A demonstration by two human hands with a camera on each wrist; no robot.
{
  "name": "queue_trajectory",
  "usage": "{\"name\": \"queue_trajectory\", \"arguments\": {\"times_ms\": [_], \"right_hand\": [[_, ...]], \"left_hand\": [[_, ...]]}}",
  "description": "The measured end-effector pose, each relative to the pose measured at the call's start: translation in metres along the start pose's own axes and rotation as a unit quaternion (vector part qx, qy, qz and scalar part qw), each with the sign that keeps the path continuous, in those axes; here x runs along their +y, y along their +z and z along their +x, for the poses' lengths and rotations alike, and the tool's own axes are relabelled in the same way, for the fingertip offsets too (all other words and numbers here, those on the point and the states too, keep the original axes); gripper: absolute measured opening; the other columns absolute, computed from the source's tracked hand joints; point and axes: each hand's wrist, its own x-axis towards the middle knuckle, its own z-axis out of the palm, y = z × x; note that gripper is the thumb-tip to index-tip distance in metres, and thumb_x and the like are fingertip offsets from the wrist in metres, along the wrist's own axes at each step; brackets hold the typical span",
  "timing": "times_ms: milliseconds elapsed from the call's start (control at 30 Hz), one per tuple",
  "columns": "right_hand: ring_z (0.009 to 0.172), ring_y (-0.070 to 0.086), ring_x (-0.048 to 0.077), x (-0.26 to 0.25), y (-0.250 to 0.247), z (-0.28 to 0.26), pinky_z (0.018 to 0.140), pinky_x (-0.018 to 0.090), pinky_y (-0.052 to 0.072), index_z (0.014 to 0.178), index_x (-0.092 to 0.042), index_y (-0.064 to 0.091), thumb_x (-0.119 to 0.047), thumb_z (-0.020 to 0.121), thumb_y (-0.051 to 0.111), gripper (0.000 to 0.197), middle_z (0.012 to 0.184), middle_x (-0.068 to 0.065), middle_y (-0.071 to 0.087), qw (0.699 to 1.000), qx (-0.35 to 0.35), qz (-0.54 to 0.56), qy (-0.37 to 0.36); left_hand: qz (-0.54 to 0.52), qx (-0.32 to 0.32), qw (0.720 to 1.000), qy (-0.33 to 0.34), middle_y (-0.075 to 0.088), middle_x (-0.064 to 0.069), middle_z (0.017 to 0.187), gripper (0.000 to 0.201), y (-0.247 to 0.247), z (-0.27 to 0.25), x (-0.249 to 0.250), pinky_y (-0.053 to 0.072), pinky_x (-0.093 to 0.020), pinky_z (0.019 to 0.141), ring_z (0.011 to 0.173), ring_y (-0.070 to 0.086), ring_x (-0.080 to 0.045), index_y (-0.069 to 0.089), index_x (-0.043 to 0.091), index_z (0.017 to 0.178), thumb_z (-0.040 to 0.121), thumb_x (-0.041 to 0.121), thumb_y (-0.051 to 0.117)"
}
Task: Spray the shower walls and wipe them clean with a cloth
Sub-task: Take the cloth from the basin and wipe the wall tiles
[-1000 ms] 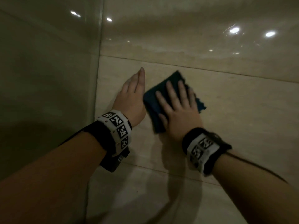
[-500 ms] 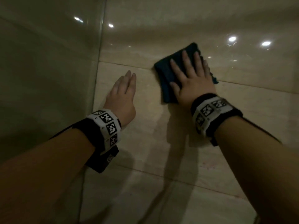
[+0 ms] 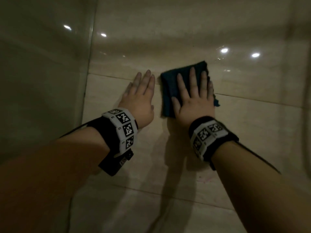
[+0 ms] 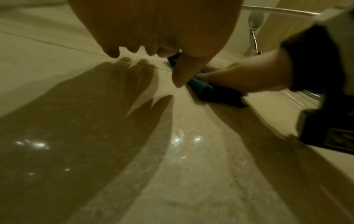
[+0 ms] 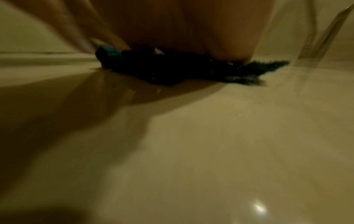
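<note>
Flat and spread, my right hand (image 3: 193,101) presses the dark cloth (image 3: 170,91) against the shower wall (image 3: 252,123). The cloth lies directly under my palm and fingers, its long axis running along my fingers, with a frayed corner poking out past my little-finger side. Just beside it, not touching, my left hand (image 3: 139,100) rests open on the tile, fingers together. Beyond my fingertips, unwiped wall stretches up; I judge the next stroke goes there.
</note>
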Motion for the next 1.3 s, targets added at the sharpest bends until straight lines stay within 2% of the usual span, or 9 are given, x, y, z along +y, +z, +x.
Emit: {"name": "queue_trajectory", "arguments": {"times_ms": [167,300,433,667,800,1067,1300], "right_hand": [[0.143,-0.024,0.028,0.014,0.002,-0.006,0.116,0.042,-0.015,0.146,-0.034,-0.018,-0.053,0.096,0.016,0.063,0.156,0.0,-0.026,1.0,-0.021,-0.002,-0.008],[0.144,-0.022,0.027,0.029,-0.019,0.023,0.117,0.041,-0.013,0.147,-0.034,-0.016,-0.051,0.097,0.016,0.061,0.156,0.0,-0.025,0.999,-0.01,0.009,0.03],[0.144,-0.018,0.029,0.05,-0.047,0.055,0.119,0.043,-0.009,0.148,-0.031,-0.013,-0.05,0.098,0.017,0.062,0.157,0.002,-0.022,0.998,0.007,0.008,0.056],[0.145,-0.016,0.032,0.048,-0.046,0.058,0.119,0.045,-0.008,0.15,-0.027,-0.01,-0.048,0.098,0.021,0.064,0.157,0.006,-0.02,0.997,0.03,0.029,0.072],[0.144,-0.018,0.031,0.045,-0.035,0.038,0.119,0.044,-0.008,0.149,-0.028,-0.013,-0.049,0.098,0.022,0.065,0.157,0.005,-0.022,0.997,0.008,0.035,0.075],[0.143,-0.024,0.03,0.026,0.012,-0.04,0.118,0.044,-0.013,0.146,-0.029,-0.019,-0.049,0.098,0.019,0.065,0.155,0.005,-0.028,0.995,-0.039,0.045,0.084],[0.143,-0.023,0.032,0.025,-0.003,-0.029,0.118,0.044,-0.011,0.147,-0.029,-0.019,-0.051,0.097,0.02,0.067,0.154,0.005,-0.029,0.992,-0.084,0.022,0.089]], "left_hand": [[0.015,-0.022,1.0,-0.003,-0.024,-0.003,0.157,0.082,-0.004,0.013,0.008,-0.002,-0.037,0.121,0.146,-0.018,-0.023,-0.016,0.012,0.149,0.095,0.035,0.042],[0.043,-0.034,0.998,-0.004,-0.028,-0.004,0.155,0.104,-0.007,0.021,0.011,-0.002,-0.041,0.12,0.145,-0.02,-0.026,-0.018,0.013,0.148,0.084,0.058,0.05],[0.072,-0.029,0.997,-0.002,-0.028,-0.005,0.155,0.113,-0.004,0.022,0.01,-0.001,-0.042,0.12,0.145,-0.02,-0.027,-0.021,0.013,0.147,0.078,0.066,0.051],[0.089,-0.018,0.996,0.01,-0.027,-0.006,0.156,0.115,0.001,0.021,0.005,-0.001,-0.041,0.12,0.146,-0.018,-0.027,-0.021,0.013,0.147,0.075,0.071,0.049],[0.085,-0.014,0.996,0.015,-0.026,-0.005,0.156,0.116,0.001,0.02,0.003,0.0,-0.041,0.121,0.146,-0.017,-0.027,-0.02,0.014,0.147,0.075,0.071,0.05],[0.078,-0.018,0.997,0.01,-0.026,-0.005,0.156,0.109,0.007,0.01,0.007,-0.001,-0.043,0.119,0.146,-0.017,-0.028,-0.02,0.018,0.148,0.078,0.068,0.048],[0.051,-0.019,0.999,0.006,-0.023,-0.009,0.157,0.097,0.017,-0.01,-0.007,0.0,-0.042,0.121,0.146,-0.016,-0.03,-0.015,0.025,0.149,0.084,0.062,0.047]]}}
